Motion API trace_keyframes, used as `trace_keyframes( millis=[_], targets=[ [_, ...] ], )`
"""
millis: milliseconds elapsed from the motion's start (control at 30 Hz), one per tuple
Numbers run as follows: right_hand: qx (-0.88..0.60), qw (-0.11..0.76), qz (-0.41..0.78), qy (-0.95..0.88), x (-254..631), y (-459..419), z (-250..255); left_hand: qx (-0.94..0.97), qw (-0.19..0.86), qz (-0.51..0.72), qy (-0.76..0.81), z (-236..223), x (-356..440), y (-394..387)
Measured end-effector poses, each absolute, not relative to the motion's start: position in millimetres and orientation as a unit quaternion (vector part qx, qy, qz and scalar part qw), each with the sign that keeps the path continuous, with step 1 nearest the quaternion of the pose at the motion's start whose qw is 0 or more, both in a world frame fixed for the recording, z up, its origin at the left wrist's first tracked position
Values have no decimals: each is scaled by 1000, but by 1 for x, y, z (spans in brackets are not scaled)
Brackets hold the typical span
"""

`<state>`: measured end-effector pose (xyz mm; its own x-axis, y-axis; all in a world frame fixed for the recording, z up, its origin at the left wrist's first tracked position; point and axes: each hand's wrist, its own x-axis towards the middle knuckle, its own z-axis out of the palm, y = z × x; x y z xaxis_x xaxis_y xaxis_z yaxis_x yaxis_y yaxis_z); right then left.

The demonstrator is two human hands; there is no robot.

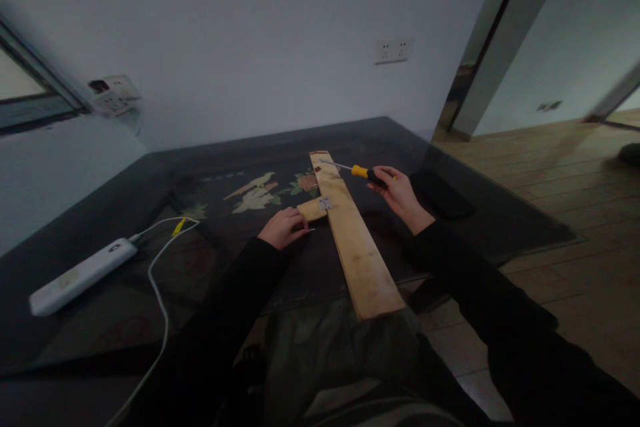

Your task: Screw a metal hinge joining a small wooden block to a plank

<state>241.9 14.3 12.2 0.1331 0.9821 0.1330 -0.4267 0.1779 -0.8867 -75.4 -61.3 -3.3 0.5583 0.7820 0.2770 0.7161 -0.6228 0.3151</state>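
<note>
A long pale wooden plank [355, 240] lies on a dark glass table [150, 213], its near end sticking out over my lap. A small metal hinge [325, 203] joins it to a short wooden piece [311, 209] on its left side. My left hand [283, 227] rests curled on the table, touching that short piece; a small screw lies by its fingertips. My right hand [397, 192] is closed round the black and yellow handle of a screwdriver [360, 171], whose thin shaft points left over the plank's far end.
A white power strip [83, 275] with a white cable [160, 267] lies at the table's left. A dark flat object [443, 195] sits right of my right hand. A painted flower pattern shows under the glass. Wall sockets [394, 50] are behind, wooden floor to the right.
</note>
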Motion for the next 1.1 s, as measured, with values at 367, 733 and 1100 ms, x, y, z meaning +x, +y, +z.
trace_keyframes(
  millis=[367, 733, 1100],
  targets=[
    [-358, 663, 530, -389, 243, 15, 13, 729, 249, 404, 493, 4, -59, -62],
    [-351, 670, 531, -381, 245, 15, 13, 628, 305, 494, 519, 5, -28, -30],
    [-356, 667, 527, -388, 246, 16, 14, 583, 356, 527, 506, -3, -27, -33]
  ],
)
